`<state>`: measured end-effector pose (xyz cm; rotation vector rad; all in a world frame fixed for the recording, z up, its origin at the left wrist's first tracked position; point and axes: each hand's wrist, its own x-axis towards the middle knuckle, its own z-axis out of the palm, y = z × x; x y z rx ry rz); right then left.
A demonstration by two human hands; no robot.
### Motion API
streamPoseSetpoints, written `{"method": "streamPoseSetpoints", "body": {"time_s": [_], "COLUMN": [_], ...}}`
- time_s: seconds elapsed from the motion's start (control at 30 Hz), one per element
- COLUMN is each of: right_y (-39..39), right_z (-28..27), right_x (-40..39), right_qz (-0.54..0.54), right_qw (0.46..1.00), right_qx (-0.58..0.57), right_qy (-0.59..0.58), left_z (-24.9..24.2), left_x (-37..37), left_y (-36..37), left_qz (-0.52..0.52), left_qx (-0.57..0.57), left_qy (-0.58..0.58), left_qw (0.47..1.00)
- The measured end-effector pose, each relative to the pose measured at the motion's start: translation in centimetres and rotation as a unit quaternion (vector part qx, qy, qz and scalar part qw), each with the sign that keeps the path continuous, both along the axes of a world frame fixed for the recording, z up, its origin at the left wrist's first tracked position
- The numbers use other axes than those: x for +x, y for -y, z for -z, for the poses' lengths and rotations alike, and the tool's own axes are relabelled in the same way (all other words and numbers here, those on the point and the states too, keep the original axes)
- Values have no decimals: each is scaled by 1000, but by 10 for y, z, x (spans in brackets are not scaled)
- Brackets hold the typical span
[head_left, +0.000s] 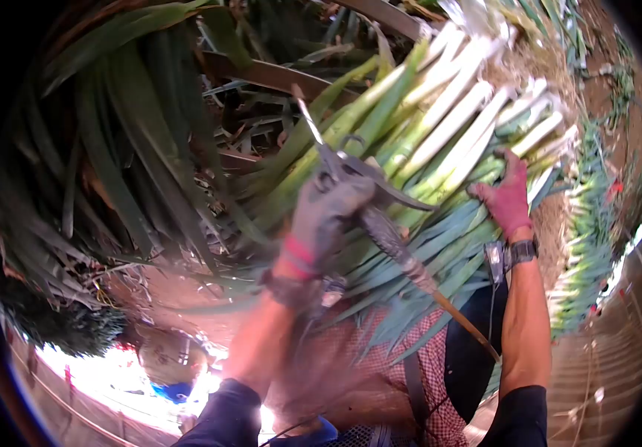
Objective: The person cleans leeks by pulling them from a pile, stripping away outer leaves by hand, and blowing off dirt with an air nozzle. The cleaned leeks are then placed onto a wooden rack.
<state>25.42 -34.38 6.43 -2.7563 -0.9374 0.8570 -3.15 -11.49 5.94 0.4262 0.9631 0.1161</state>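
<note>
The pile of leeks (440, 134) lay ahead of and between the hands, its long axis slanting from white ends at upper right to green leaves at lower left. The right hand (511, 194), nearer those white ends, touched the pile's right side, though whether it gripped could not be told; the left hand (332, 212) was curled around a metal tool (334, 162) over the greener stretch.

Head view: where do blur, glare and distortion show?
In the head view, motion blur smears the grey-gloved left hand; the red-gloved right hand looks sharper; the white-and-green leek stalks shine brightly at their white ends; the lower left burns out; fisheye curvature bends the edges, with black corners.
</note>
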Motion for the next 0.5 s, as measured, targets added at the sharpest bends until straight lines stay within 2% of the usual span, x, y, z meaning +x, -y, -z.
{"method": "streamPoseSetpoints", "body": {"time_s": [0.03,0.1,0.13,0.17,0.23,0.33,0.4,0.43,0.5], "right_y": [-1,-3,-20,-15,-20,-25,-28,-29,-26], "right_z": [-1,0,-11,-7,-10,-11,-14,-14,-13], "right_x": [-1,-1,-6,-5,-5,-6,-2,-2,-2], "right_qz": [11,-5,55,48,69,113,115,119,143], "right_qw": [1000,1000,997,997,996,991,987,986,984], "right_qx": [-2,-4,-51,-54,-61,-64,-108,-114,-97], "right_qy": [-1,20,-4,9,1,-13,-27,-33,-32], "left_z": [-10,-4,0,2,6,22,26,32,43], "left_x": [6,2,6,11,15,5,1,-1,-1], "left_y": [-14,-33,-39,-44,-45,-46,-48,-48,-46], "left_qz": [5,92,84,74,64,91,147,156,170], "left_qx": [13,72,25,-21,-42,-65,-47,-46,-36], "left_qy": [23,32,49,64,68,38,-40,-40,-72], "left_qw": [1000,993,995,995,995,993,987,986,982]}}
